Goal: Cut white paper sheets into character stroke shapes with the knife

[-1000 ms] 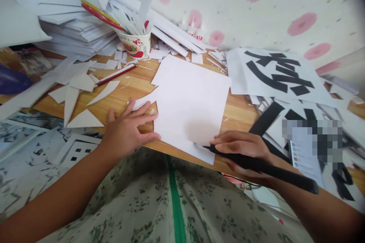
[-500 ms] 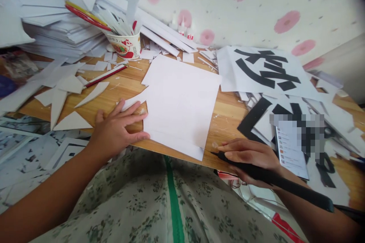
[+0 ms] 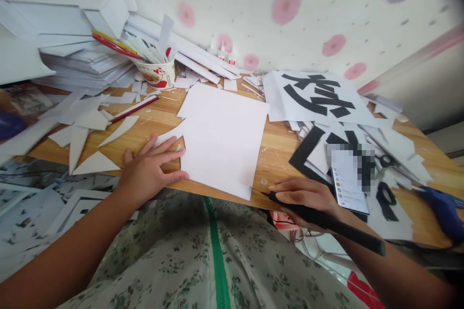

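A white board sheet (image 3: 221, 142) with straight right and lower edges lies near the table's front edge. My left hand (image 3: 150, 166) rests palm down with fingers spread. Its thumb and index fingertips touch the sheet's left edge, and a curved white offcut (image 3: 168, 134) lies by its fingers. My right hand (image 3: 306, 198) grips a black pen-shaped hot-wire foam cutter (image 3: 337, 227). The cutter's thin wire tip reaches the sheet's lower right corner. Beneath the right hand, its lower fingers are partly hidden.
A paper cup (image 3: 157, 75) of tools stands at back left beside stacked white boards (image 3: 83, 65). A red pencil-like tool (image 3: 134, 108) lies among offcuts. On the right are a paper with black strokes (image 3: 315, 94), a phone (image 3: 350, 183), scissors (image 3: 386, 160) and a blue glue gun (image 3: 440, 205).
The camera view has turned right and slightly up, bringing the blue glue gun into fuller view. Both hands stay nearly in place against the sheet, the cutter's tip still at its lower right corner.
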{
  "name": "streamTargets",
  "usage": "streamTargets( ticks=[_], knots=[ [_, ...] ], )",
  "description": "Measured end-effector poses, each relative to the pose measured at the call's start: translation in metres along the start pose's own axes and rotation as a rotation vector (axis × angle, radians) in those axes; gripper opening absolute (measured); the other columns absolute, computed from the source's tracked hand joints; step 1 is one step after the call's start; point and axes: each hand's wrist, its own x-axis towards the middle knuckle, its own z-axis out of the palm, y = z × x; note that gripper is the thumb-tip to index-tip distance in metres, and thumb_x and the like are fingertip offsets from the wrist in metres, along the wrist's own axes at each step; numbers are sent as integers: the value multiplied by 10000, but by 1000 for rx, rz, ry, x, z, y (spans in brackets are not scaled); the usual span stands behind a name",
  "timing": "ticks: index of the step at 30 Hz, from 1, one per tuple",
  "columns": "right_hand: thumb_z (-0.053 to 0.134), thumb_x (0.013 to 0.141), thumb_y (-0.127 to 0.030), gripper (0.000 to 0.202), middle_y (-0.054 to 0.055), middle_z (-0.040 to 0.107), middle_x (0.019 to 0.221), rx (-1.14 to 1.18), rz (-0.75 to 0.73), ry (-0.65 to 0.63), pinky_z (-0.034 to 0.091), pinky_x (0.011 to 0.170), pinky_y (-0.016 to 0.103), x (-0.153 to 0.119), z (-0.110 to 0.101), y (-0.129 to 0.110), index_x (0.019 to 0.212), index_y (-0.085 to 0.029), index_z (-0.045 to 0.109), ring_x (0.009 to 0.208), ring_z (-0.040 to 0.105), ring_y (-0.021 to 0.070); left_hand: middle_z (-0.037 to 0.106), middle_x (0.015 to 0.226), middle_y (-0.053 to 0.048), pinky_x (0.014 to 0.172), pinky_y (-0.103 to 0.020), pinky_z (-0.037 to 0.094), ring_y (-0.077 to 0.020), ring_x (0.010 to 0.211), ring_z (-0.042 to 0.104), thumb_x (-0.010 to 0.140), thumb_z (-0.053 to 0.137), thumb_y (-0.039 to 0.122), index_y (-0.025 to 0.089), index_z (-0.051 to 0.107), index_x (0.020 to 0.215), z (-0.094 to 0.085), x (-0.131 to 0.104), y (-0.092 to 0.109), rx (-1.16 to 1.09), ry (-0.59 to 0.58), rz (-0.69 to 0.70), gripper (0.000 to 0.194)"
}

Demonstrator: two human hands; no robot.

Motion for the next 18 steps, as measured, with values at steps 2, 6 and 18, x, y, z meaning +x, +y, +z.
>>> streamTargets(
  ticks=[2, 6, 18],
  knots=[
    [671, 826, -126, 356, 149, 706, 1136, -23, -10, -17, 574, 906, 375, 0, -5, -3, 1177, -166, 623, 1062, 685, 212, 443, 1503, 32, 1086, -633, 190, -367, 1452, 231, 819, 634, 535, 446, 645, 1195, 0, 1, 0, -8, 10, 0, 387],
    [604, 845, -113, 308, 141, 712, 1068, -128, 46, 32, 587, 831, 328, 2, -24, -17, 1147, -162, 630, 997, 694, 204, 462, 1492, 6, 1099, -592, 190, -369, 1413, 303, 791, 659, 540, 427, 661, 1172, 0, 0, 3, 11, 68, 7, 397],
    [541, 838, -106, 246, 95, 684, 943, -560, 229, -193, 461, 752, 377, 42, 15, -48, 1058, -176, 626, 826, 624, 231, 602, 1186, -116, 964, -546, 332, -352, 1153, 487, 857, 536, 473, 258, 649, 1063, -15, 1, 33, 19, 55, -95, 319]
  ],
)
